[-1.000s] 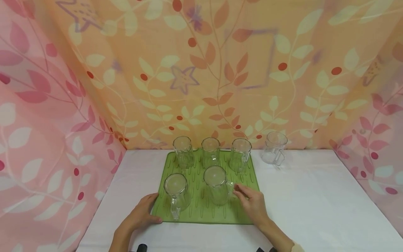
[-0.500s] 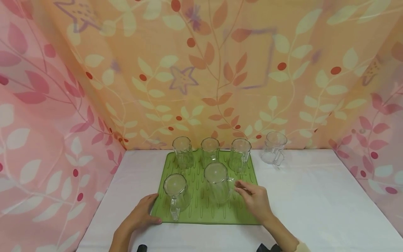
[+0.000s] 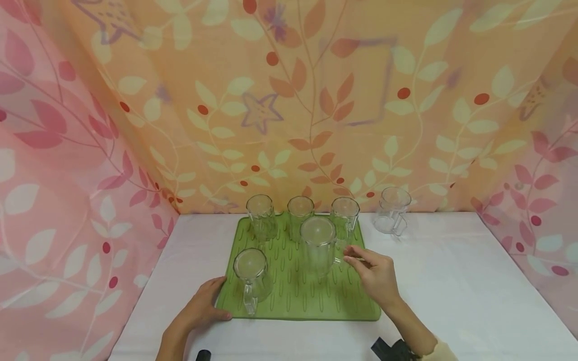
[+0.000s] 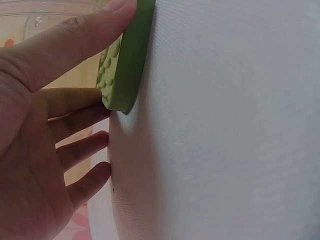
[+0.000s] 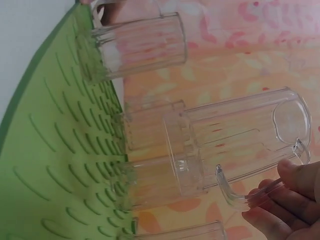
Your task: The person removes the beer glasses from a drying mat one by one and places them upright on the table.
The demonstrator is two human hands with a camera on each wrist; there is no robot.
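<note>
In the head view I see the right hand pinching the handle of a clear glass mug, held just above the green mat, slightly below centre frame. The glass is colourless, with faint lengthwise lines; I struggle to make out its lower end against the mat. The right wrist view's edge crops that hand. The left hand, fingers loosely extended, just touches the mat's corner, lower left of centre.

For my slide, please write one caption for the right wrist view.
A right hand holds a clear mug by its handle above a ribbed green mat where other mugs stand.
</note>
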